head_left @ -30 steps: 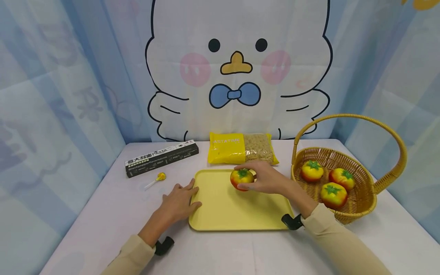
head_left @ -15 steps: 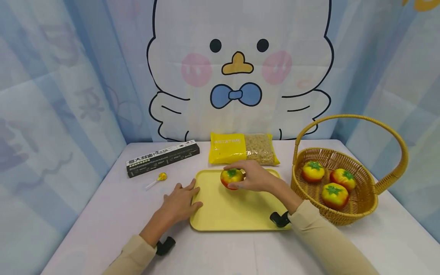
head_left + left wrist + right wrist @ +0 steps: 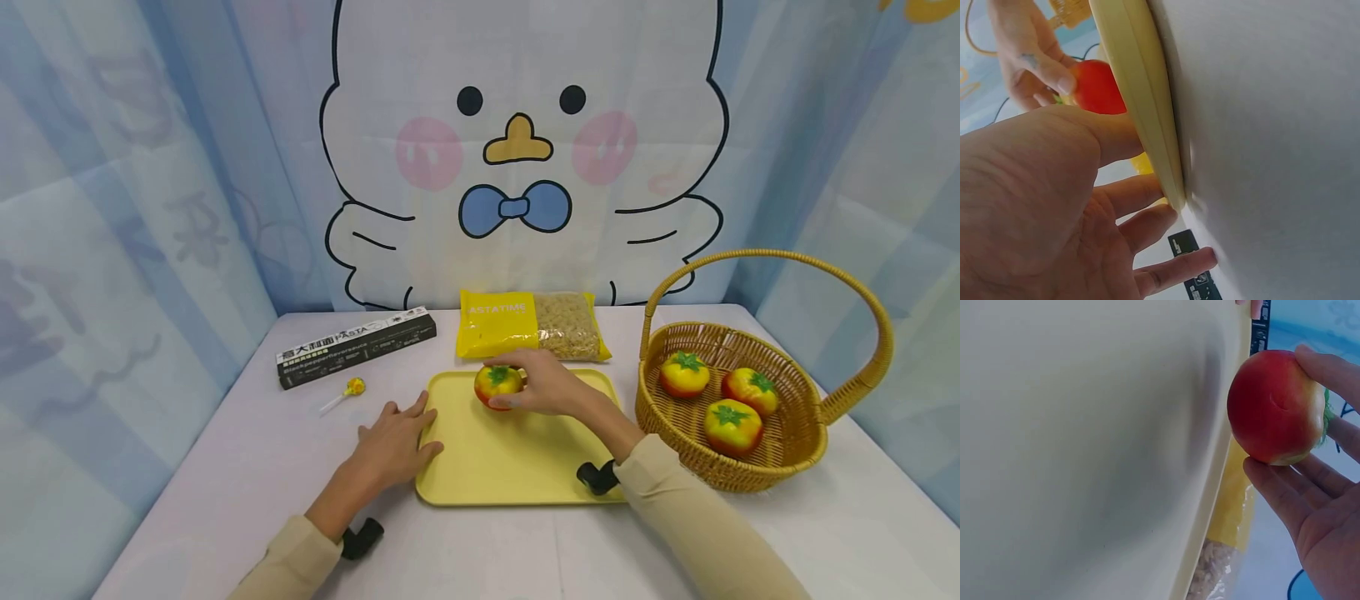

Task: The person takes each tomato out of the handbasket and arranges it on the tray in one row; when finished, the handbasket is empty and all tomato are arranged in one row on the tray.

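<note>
A red and yellow tomato [image 3: 497, 387] with a green top is pinched between the thumb and fingers of my right hand [image 3: 542, 383], over the back left part of the yellow tray [image 3: 517, 467]. In the right wrist view the tomato [image 3: 1275, 407] shows its red underside, with a gap between it and the tray [image 3: 1085, 456]. My left hand [image 3: 392, 443] lies at the tray's left edge with its fingers spread and touching the rim. The left wrist view shows the fingers of that hand [image 3: 1054, 200] against the tray's side [image 3: 1141, 81].
On the right stands a wicker basket [image 3: 806, 446] with three tomatoes [image 3: 732, 427] inside. Behind the tray lies a yellow pasta bag [image 3: 497, 325]. A black pasta box [image 3: 356, 346] and a lollipop [image 3: 354, 387] are at the left.
My right hand has moved left over the tray, carrying the tomato with it. The left hand has stayed at the tray's edge.
</note>
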The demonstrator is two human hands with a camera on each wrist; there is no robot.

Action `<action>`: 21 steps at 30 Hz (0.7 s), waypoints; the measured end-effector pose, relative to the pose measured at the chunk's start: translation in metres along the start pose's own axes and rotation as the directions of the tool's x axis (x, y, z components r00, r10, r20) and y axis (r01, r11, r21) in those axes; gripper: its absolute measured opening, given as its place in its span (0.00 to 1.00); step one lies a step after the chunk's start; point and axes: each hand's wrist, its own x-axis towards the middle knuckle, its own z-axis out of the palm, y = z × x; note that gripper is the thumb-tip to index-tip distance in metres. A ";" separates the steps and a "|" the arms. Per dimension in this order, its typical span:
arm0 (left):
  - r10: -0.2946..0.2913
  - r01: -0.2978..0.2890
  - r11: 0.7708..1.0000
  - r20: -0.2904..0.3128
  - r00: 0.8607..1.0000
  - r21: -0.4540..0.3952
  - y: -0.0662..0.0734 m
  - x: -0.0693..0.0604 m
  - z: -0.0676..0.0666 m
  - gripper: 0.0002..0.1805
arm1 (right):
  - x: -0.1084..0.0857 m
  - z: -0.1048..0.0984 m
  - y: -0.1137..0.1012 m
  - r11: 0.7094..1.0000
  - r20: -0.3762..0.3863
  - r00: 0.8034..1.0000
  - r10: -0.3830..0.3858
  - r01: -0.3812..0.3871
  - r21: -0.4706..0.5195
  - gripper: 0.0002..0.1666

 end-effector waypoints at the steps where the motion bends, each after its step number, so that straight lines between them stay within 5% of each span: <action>1: -0.001 0.001 1.000 -0.001 1.000 0.003 0.000 0.000 0.000 0.34 | 0.001 0.001 0.000 1.000 0.001 1.000 0.002 -0.002 -0.002 0.33; 21: -0.007 0.007 1.000 0.021 1.000 -0.006 -0.001 -0.001 0.001 0.34 | 0.019 0.015 -0.007 0.998 0.030 0.999 0.025 -0.027 0.055 0.36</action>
